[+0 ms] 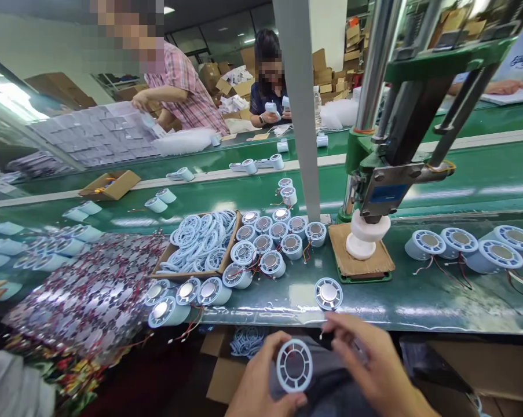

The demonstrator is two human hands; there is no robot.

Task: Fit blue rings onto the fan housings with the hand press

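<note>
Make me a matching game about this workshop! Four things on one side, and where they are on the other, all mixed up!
1. Slotted blue round piece
2. Big heap of blue rings
3. Brown board
4. Pink checked shirt

A. Under the press
B. On a person across the green table
C. In the left hand
D. In a cardboard box

Right pairs: 1-C, 2-D, 3-A, 4-B

Grey post (296, 98) upright; white boxes (100, 134) stacked near plaid-shirted person (189, 90); cartons (328, 77) piled behind.
</note>
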